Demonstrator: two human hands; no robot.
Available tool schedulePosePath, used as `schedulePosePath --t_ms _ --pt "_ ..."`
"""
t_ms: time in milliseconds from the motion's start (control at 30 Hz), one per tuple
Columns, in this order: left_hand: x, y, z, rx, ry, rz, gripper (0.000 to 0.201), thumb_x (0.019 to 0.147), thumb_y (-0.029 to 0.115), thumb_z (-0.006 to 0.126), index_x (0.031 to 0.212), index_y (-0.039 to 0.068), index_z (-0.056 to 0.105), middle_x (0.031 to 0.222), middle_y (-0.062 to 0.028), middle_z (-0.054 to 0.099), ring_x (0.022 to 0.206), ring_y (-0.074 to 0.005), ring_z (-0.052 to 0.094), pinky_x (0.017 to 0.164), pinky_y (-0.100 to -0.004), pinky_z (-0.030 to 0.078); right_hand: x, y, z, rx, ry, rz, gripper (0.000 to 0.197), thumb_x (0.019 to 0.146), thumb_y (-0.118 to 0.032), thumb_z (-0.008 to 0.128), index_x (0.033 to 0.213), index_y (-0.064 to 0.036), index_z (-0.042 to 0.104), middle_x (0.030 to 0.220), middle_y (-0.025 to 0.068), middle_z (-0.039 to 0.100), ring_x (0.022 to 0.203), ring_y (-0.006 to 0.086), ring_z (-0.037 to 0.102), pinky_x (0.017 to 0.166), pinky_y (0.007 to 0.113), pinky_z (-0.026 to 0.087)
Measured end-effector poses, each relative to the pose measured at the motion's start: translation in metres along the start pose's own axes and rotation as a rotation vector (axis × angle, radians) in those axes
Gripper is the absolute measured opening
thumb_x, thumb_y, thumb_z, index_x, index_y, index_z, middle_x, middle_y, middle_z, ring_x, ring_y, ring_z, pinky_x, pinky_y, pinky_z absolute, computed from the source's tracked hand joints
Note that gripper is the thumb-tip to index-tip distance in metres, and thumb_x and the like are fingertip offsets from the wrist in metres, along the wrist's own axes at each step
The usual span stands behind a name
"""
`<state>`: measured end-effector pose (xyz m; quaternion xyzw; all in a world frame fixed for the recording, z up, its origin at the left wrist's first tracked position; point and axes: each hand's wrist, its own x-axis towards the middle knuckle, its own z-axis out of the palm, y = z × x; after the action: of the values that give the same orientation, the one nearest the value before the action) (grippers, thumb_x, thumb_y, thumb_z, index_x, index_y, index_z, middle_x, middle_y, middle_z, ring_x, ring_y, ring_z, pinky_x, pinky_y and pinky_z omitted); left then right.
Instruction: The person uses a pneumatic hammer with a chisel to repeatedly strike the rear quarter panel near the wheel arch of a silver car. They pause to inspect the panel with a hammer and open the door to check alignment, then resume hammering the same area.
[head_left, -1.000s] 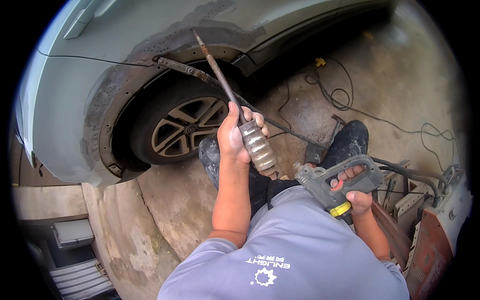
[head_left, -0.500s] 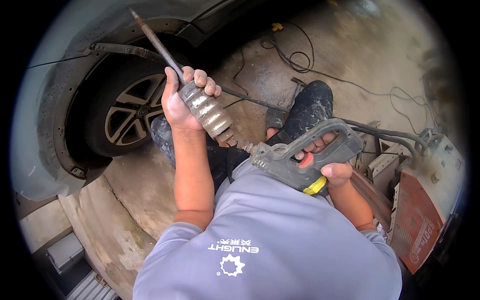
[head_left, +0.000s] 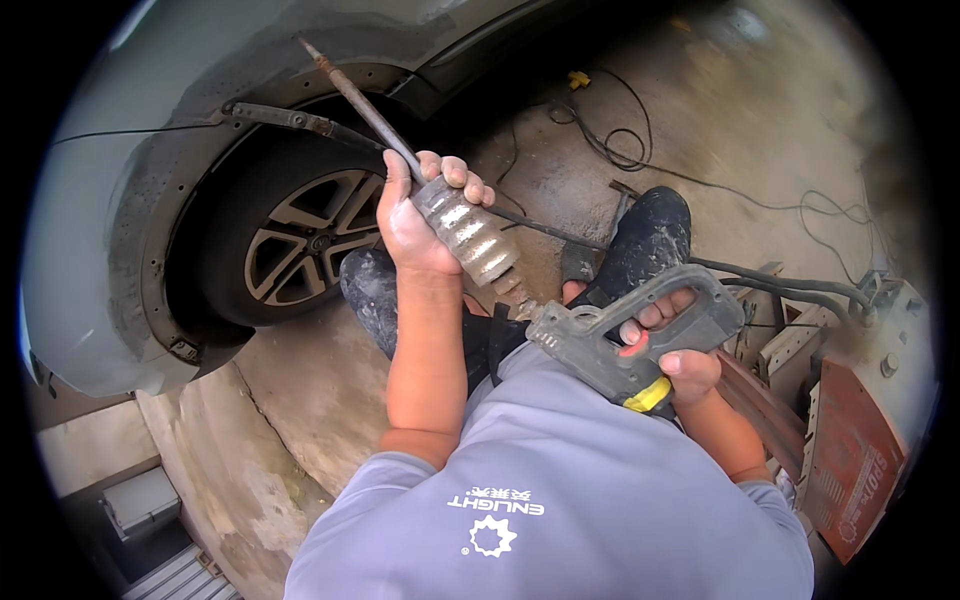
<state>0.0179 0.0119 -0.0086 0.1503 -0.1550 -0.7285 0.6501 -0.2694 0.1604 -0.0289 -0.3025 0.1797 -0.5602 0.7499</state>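
Note:
A dent-pulling spot-weld gun with a slide hammer lies across my front, its rod slanting up and left. My left hand [head_left: 425, 230] is wrapped round the ribbed metal slide weight [head_left: 470, 235], thumb and fingertips at its upper end. Out of the weight runs a thin steel rod [head_left: 365, 105], its pointed tip over the grey car fender [head_left: 190, 80]; I cannot tell if they touch. My right hand [head_left: 685, 355] grips the looped handle of the black gun body [head_left: 590, 335], fingers through the loop beside a red trigger [head_left: 634, 348]. Yellow tape [head_left: 648, 394] marks its lower edge.
The car's wheel [head_left: 310, 240] stands in the open arch, a flat metal arm [head_left: 290, 117] crossing it. Black cables [head_left: 790, 285] run to a red and grey machine [head_left: 855, 450] at the right. A thin cord [head_left: 650, 160] curls over the concrete floor.
The whole view has shifted, so car, machine and hands all appear farther right and a little lower. My grip on the slide hammer and gun looks the same.

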Motion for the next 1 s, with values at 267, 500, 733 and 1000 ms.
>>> schedulePosePath --t_ms 267,500,733,1000 --pt "0.003 -0.003 -0.001 -0.051 0.033 -0.01 0.05 0.109 0.054 0.041 0.084 0.012 0.05 0.077 -0.0105 0.06 0.066 -0.0291 0.061 0.066 -0.0438 0.051 0.004 -0.007 0.045 0.011 0.343 0.017 0.047 0.062 -0.011 0.073 0.096 -0.0177 0.041 0.097 -0.0016 0.041 0.094 0.0153 0.047 0.088 0.035 0.05" --pt "0.001 0.0 0.002 -0.031 0.075 -0.012 0.053 0.108 0.058 0.041 0.084 0.012 0.049 0.077 -0.0105 0.058 0.065 -0.0296 0.059 0.065 -0.0443 0.05 0.004 -0.005 0.033 -0.015 0.109 -0.03 0.077 0.067 -0.008 0.067 0.142 -0.0126 0.051 0.141 0.0052 0.056 0.138 0.0276 0.051 0.118 0.055 0.04" --pt "0.042 0.042 0.005 0.039 0.122 0.03 0.054 0.105 0.062 0.044 0.094 0.01 0.053 0.077 -0.0082 0.058 0.062 -0.027 0.059 0.063 -0.0431 0.052 -0.001 0.008 0.022 -0.027 0.179 -0.05 0.083 0.064 -0.016 0.072 0.144 -0.0081 0.049 0.141 0.0097 0.056 0.135 0.029 0.053 0.115 0.048 0.041" --pt "-0.015 0.005 0.009 0.027 0.159 -0.028 0.051 0.108 0.058 0.042 0.09 0.011 0.054 0.075 -0.0092 0.059 0.061 -0.0268 0.059 0.062 -0.0419 0.051 -0.003 0.004 0.02 0.004 0.266 0.005 0.054 0.062 -0.015 0.071 0.111 -0.0143 0.049 0.099 0.0003 0.047 0.092 0.0184 0.052 0.089 0.039 0.049"
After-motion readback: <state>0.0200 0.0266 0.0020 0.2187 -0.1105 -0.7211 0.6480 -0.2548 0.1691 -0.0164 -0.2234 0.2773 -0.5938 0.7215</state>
